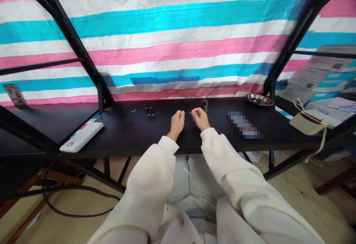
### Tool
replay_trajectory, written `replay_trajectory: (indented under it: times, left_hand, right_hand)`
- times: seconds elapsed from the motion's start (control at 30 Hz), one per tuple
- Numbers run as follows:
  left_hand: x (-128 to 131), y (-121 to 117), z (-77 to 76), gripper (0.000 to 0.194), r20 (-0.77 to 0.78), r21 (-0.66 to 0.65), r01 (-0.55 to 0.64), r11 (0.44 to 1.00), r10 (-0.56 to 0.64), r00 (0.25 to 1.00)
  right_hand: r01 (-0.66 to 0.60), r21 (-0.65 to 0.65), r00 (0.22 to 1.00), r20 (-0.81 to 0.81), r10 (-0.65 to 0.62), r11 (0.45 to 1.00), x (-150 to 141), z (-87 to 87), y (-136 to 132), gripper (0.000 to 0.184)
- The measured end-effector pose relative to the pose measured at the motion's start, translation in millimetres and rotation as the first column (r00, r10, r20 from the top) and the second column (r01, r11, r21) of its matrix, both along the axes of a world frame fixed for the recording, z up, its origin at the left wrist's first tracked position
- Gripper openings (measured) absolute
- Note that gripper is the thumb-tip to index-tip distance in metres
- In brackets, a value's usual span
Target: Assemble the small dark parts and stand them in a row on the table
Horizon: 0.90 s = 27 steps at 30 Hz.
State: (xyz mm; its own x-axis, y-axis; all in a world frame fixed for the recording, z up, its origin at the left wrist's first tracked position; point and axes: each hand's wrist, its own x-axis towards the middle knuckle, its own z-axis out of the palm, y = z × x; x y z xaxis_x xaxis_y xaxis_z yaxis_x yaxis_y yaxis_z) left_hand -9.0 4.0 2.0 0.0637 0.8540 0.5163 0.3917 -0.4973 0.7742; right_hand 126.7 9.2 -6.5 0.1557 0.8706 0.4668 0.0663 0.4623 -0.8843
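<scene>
Stripes, black metal and one slim rod point(188, 113)

A crinkled, faintly glossy sheet point(180, 25), banded in pink, white and turquoise, fills the back. Below it stretches a smooth black tabletop point(125, 132), flanked by a straight-edged black frame point(79, 52). Two soft cream sleeves point(152, 173) with snug cuffs reach over its front edge. At the right, flat-sided cartons point(319, 75) are stacked behind a small beige bag point(307, 123) with a thin strap. A white, round-cornered slab point(83, 137) lies at the left; on the right are a flat item point(244, 125) hidden by pixelation and, past it, a shiny round dish point(260, 99).

The left hand point(177, 123) is curled, closed on one end of the dark rod; the right hand point(200, 119) pinches the other end between bent fingertips. The rod lies about level between them; whether it touches the tabletop, I cannot tell. Just beyond the right hand sit short dark pieces point(205, 105). Well left of the hands, two stubby dark cylinders point(147, 111) lie side by side. Smallest are thin pale strands point(133, 111), their material unclear
</scene>
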Motion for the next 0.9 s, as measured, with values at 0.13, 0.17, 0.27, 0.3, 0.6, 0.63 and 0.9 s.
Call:
replay_trajectory:
  times: [0.13,0.17,0.27,0.3,0.6,0.63,0.9]
  left_hand:
    - [-0.6,-0.2,1.0,0.037,0.025,-0.004,-0.015,1.000,0.015,1.000]
    - [-0.8,0.0,1.1,0.037,0.032,-0.006,-0.018,1.000,0.018,0.999]
    - [-1.6,1.0,0.8,0.038,0.058,-0.008,-0.042,0.999,0.042,0.997]
    - [-2.0,1.3,0.6,0.038,0.068,-0.010,-0.052,0.999,0.053,0.996]
    - [-3.4,2.6,1.7,0.029,0.134,-0.031,-0.096,0.995,0.100,0.986]
    - [-3.2,2.9,1.9,0.028,0.137,-0.027,-0.102,0.994,0.104,0.985]
    - [-2.0,8.7,0.2,0.025,0.190,0.011,-0.143,0.990,0.138,0.972]
  right_hand:
    - [-0.005,-0.006,1.000,0.003,0.005,1.000,-0.2,0.6,-0.4,0.038]
    - [-0.007,-0.003,1.000,0.001,0.007,1.000,-0.1,0.5,-0.2,0.038]
    - [-0.007,0.001,1.000,-0.007,0.007,1.000,0.4,-0.5,0.9,0.037]
    - [-0.008,-0.001,1.000,-0.009,0.008,1.000,0.5,-0.9,1.3,0.037]
    - [-0.030,0.034,0.979,0.202,0.022,0.999,0.4,-1.9,-4.3,0.029]
    - [-0.024,0.048,0.967,0.253,0.011,0.999,0.3,-1.9,-5.1,0.028]
    - [-0.011,0.085,0.862,0.506,-0.033,0.996,3.0,-4.7,-4.8,0.017]
